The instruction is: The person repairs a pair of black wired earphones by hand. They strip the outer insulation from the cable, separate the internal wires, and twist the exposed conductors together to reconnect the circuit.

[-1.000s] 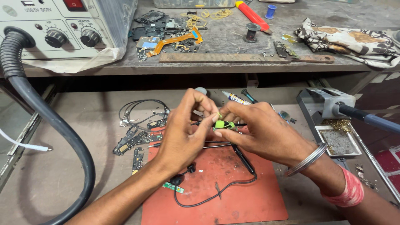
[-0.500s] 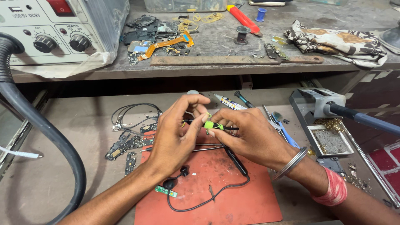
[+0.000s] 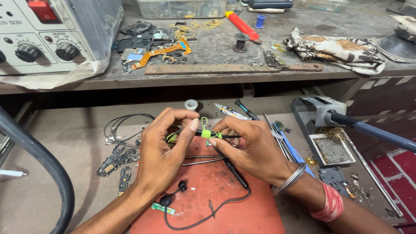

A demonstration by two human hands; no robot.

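Green wire ties point(image 3: 206, 133) bind a thin black cable point(image 3: 225, 136), pinched taut between the left hand point(image 3: 167, 149) and right hand point(image 3: 249, 147), fingertips almost meeting, just above the red rubber work mat point(image 3: 242, 208) where loose parts would land safely.

Left hand point(image 3: 162, 149) and right hand point(image 3: 253, 147) meet fingertip to fingertip at centre, fingers curled in pinches, forearms angling in from near.

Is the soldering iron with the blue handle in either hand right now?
No: the soldering iron with the blue handle rests in its stand at the right, while the left hand and right hand pinch a thin black cable.
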